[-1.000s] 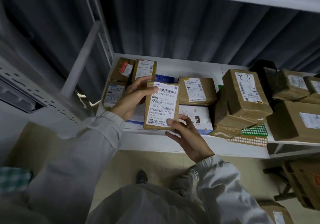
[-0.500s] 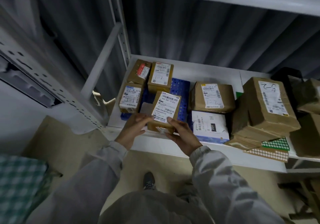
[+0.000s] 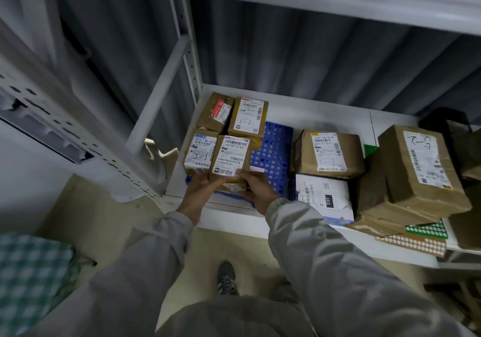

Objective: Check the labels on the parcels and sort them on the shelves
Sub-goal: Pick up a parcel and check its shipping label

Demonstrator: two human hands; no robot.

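The small brown parcel [image 3: 230, 161] sits at the front left of the white shelf [image 3: 325, 110], label up, with both hands on its near end. The left hand [image 3: 199, 193] grips the near left corner, fingers curled under and around it, and the right hand [image 3: 256, 189] holds the near right edge, thumb on the label and fingers wrapped beneath. Two hands on the near end probably serve to steer the box squarely into a gap. It lies just beside another labelled box [image 3: 199, 154] on its left, with two more boxes [image 3: 248, 118] right behind, so the four form a tidy block at the left end of the shelf. Its right side overlaps a blue perforated packet [image 3: 276, 154] lying flat on the shelf. Every label faces upward, likely so the handwritten codes read at a glance; the neighbours carry marks like "1-1", which suggests this corner gathers one group. Further right, apart from this cluster, sit a brown parcel marked "1-2" [image 3: 329, 153], a white packet [image 3: 324, 196] and a taller stack of cardboard boxes [image 3: 416, 170]. The parcel seems nearly placed, with only the letting go left.
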